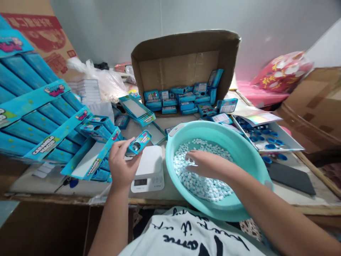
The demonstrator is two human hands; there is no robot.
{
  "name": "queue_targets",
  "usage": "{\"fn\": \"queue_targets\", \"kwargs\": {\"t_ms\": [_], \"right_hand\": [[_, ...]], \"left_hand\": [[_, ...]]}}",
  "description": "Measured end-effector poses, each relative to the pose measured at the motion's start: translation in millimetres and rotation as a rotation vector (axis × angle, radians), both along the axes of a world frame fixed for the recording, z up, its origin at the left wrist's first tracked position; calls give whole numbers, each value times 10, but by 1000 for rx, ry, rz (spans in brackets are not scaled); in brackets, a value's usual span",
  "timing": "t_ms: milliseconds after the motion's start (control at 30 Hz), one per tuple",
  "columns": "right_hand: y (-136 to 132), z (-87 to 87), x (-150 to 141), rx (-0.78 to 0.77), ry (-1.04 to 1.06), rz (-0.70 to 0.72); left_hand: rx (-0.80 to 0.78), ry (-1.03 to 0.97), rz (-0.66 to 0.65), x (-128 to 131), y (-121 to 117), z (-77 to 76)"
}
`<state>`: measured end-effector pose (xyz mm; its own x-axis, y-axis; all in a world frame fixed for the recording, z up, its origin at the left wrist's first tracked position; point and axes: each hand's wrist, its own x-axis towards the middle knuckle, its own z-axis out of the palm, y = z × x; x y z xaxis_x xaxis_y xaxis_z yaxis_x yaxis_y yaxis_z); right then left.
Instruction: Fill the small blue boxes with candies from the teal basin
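Note:
My left hand (121, 165) grips a small blue candy box (143, 140), tilted, with a round dark opening on the side facing me. This box is above a white digital scale (150, 160), whose display is at its near side. My right hand (205, 164) reaches into a turquoise basin (250, 177). Its fingers are curled in a pinch around a few small candies at the surface. Loose pale blue and white candies (213, 188) cover much of the basin's bottom.
Blue display trays (42, 142) packed with boxes are stacked at left. An open carton (183, 67) behind holds several blue boxes. A white box (290, 142) of blue caps stands right, near a dark flat slab (291, 177). An open blue tray (137, 108) lies behind the scale.

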<state>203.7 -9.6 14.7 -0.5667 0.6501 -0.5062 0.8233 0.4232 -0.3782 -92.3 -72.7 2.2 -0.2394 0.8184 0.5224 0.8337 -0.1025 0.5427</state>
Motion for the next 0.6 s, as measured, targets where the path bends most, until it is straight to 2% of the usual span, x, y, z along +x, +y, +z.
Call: {"fn": "queue_targets", "kwargs": {"t_ms": [100,167,233,300,433,600], "right_hand": [[12,47,-8,62,12,6],[3,91,-22,85,4,23],[-12,125,-35,118,1,8],[-26,137,-37,155,12,-46],[-39,114,-1,200,39,-111],[-55,117,38,242,28,-79]], "left_hand": [[77,430,-302,250,151,318],[114,597,-424,428,273,421],[198,685,-482,588,376,420],[243,734,-524,709,440,357],[312,780,-545,825,484,248],[279,793,-564,863,482,310]]}}
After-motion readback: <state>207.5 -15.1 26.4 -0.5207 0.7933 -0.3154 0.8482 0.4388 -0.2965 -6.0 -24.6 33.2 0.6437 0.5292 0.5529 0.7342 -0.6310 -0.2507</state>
